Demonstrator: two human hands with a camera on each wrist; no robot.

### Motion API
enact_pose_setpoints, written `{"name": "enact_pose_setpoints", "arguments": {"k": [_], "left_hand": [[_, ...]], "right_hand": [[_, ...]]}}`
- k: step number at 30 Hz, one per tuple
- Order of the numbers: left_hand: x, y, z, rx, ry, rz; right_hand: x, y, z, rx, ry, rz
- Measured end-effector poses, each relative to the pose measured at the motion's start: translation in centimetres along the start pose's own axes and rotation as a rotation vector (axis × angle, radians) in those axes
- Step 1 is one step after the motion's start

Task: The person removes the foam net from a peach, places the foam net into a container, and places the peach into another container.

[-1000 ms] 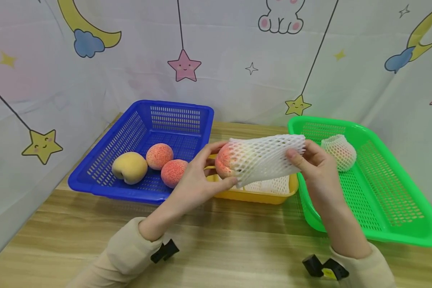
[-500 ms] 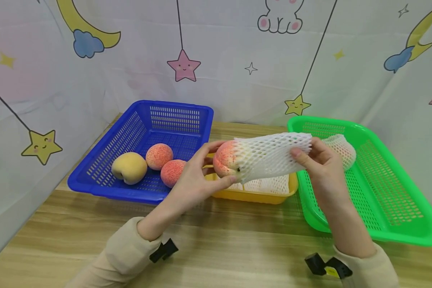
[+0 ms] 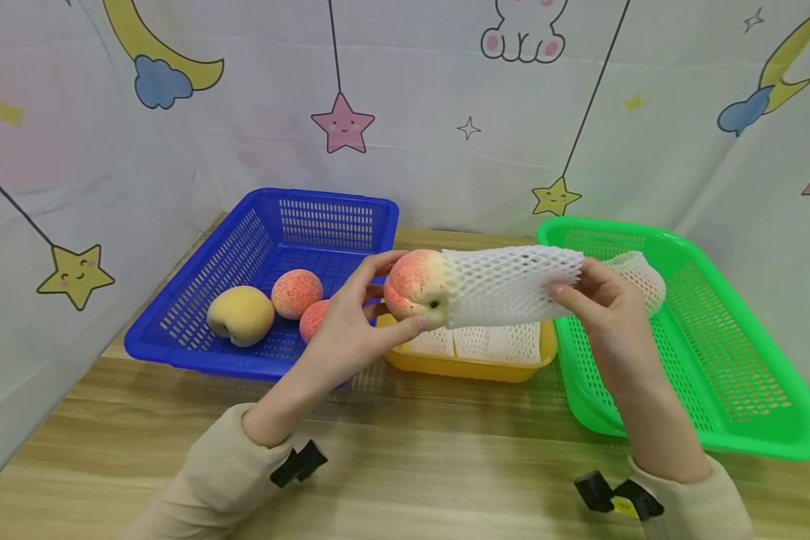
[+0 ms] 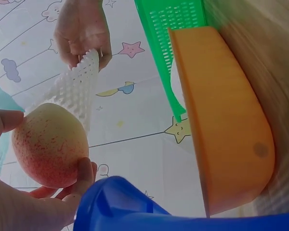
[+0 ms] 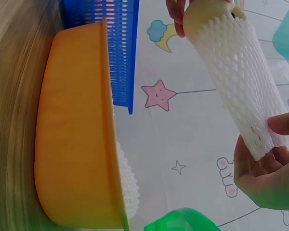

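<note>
In the head view my left hand (image 3: 340,326) grips a pink and yellow peach (image 3: 412,285), thumb below and fingers round its far side. A white foam net sleeve (image 3: 513,289) stretches sideways from the peach, its mouth around the fruit's right edge. My right hand (image 3: 610,315) pinches the sleeve's other end between thumb and fingers. The left wrist view shows most of the peach (image 4: 50,144) bare. In the right wrist view the sleeve (image 5: 241,82) hangs long and unfilled below the peach. Both hands are above a yellow basket (image 3: 469,367).
Several white foam nets (image 3: 513,343) lie in the yellow basket. To the left, a blue basket (image 3: 219,362) holds a yellow peach (image 3: 241,315) and two pinkish ones (image 3: 297,294). At right, a green basket (image 3: 709,337) contains a netted peach (image 3: 641,281). A printed curtain hangs behind.
The peach has moved left and slightly up, and more of it shows outside the sleeve. My right hand has shifted a little right with the sleeve's end.
</note>
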State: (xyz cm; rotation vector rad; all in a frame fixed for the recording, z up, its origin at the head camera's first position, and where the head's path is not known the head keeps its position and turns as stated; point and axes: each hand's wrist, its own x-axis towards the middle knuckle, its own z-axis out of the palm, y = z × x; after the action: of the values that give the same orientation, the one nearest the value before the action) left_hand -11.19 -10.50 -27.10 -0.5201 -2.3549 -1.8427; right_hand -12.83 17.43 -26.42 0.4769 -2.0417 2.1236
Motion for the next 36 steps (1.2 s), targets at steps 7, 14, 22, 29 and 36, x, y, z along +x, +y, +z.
{"name": "enact_pose_setpoints", "arguments": {"k": [7, 14, 22, 29, 36], "left_hand": [[0.2, 0.2, -0.8, 0.025, 0.030, 0.004], [0.5, 0.3, -1.9, 0.064, 0.049, -0.013], [1.0, 0.3, -3.5, 0.167, 0.085, -0.161], [1.3, 0.4, -5.3, 0.323, 0.139, -0.246], [1.4, 0.0, -7.0, 0.498, 0.134, -0.245]], "right_hand": [[0.1, 0.1, 0.2, 0.007, 0.062, -0.026], [0.1, 0.2, 0.4, -0.085, 0.119, -0.069], [0.3, 1.7, 1.7, -0.664, 0.189, -0.382], [0.9, 3.4, 2.8, -0.994, 0.109, -0.663], [1.5, 5.0, 3.4, -1.232, 0.044, -0.788]]}}
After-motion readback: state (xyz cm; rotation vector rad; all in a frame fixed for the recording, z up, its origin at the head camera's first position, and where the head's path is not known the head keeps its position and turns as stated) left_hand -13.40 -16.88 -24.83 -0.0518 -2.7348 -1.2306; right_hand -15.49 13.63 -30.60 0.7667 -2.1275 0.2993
